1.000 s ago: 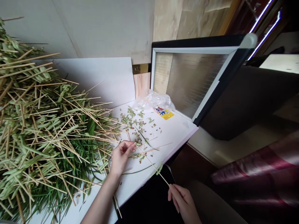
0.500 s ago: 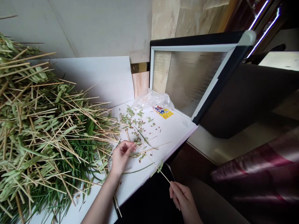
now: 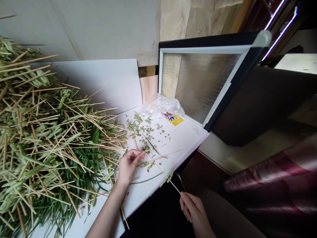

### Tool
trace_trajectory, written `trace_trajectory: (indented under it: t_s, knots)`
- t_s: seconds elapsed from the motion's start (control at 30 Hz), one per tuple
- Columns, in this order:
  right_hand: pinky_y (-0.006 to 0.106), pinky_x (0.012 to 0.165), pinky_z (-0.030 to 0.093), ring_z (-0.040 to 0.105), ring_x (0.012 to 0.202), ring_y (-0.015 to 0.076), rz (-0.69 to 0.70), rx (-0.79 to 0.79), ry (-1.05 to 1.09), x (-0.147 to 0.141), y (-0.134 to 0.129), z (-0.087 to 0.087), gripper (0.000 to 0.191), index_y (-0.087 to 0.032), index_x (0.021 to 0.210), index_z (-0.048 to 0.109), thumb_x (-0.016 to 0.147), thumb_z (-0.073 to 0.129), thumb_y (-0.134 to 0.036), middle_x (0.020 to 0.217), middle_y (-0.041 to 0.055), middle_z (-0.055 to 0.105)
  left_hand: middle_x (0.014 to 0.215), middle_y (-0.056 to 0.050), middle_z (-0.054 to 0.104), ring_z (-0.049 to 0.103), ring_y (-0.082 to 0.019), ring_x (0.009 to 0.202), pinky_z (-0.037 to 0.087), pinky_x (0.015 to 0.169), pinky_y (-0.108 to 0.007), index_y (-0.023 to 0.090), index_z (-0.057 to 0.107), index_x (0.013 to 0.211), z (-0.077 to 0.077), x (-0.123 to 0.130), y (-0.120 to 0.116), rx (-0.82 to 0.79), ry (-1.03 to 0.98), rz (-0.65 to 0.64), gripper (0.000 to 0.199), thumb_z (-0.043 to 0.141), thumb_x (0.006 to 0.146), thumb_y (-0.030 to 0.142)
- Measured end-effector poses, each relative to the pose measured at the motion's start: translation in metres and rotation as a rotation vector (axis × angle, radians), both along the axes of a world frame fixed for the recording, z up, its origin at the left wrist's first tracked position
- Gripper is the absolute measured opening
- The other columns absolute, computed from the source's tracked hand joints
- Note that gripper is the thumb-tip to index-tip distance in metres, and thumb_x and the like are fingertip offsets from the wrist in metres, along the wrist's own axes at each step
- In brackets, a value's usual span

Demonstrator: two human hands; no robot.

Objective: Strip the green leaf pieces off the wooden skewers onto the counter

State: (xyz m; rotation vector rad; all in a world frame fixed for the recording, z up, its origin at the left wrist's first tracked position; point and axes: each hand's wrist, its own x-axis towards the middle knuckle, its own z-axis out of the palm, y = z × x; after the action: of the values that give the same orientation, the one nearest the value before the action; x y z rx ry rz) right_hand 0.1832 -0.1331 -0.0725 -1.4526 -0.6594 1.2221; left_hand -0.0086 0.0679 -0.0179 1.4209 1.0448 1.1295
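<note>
A thin wooden skewer (image 3: 175,186) slants between my two hands, with small green pod-like pieces (image 3: 169,177) partway along it. My right hand (image 3: 194,208) is closed on its lower end, past the table edge. At the far end, my left hand (image 3: 129,165) pinches with thumb and fingers where the skewer meets the fingertips. Whether a small green piece is also between them is hidden. Loose green bits and brown scraps (image 3: 146,130) lie scattered just beyond my left hand, along with a few loose skewers and a long green blade.
A large heap of skewers, green pods and long leaves (image 3: 61,142) covers the left side of the white table (image 3: 180,142). A crumpled clear plastic bag (image 3: 162,104) with a yellow label lies at the back. Behind it stands a framed ribbed pane (image 3: 203,86).
Both hands and the skewer stay almost in place. A green piece that showed at my left fingertips is no longer clearly visible there.
</note>
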Motion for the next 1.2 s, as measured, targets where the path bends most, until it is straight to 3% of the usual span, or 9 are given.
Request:
trace_trajectory:
  t_s: [0.73,1.07,1.2]
  knots:
    - [0.027,0.045,0.012,0.022,0.042,0.0060,0.020,-0.003,0.052,0.0010,-0.0029,-0.0035,0.058,-0.022,0.053,0.046,0.082,0.061,-0.070,0.046,-0.0102,0.030,0.084,-0.008,0.080,0.074,-0.022,0.076,0.061,0.080,-0.037,0.016,0.074,0.088,-0.0043,0.0003,0.0013,-0.025,-0.070,0.056,0.044,0.085,0.067,0.053]
    - [0.027,0.045,0.013,0.019,0.043,0.0066,0.021,0.008,0.040,0.0013,-0.0025,-0.0053,0.058,-0.022,0.054,0.045,0.084,0.059,-0.069,0.047,-0.0108,0.029,0.081,-0.007,0.079,0.074,-0.022,0.078,0.060,0.079,-0.034,0.016,0.076,0.087,-0.0044,-0.0012,-0.0002,0.081,0.101,0.045,0.038,0.079,0.075,0.052]
    - [0.027,0.047,0.020,0.026,0.044,0.0094,0.021,0.037,-0.165,0.0060,-0.0027,-0.0017,0.053,-0.022,0.057,0.052,0.088,0.055,-0.065,0.048,-0.0091,0.031,0.085,-0.006,0.079,0.075,-0.022,0.080,0.060,0.080,-0.032,0.018,0.076,0.086,-0.0027,-0.0029,-0.0014,0.152,0.170,0.005,0.029,0.075,0.081,0.046]
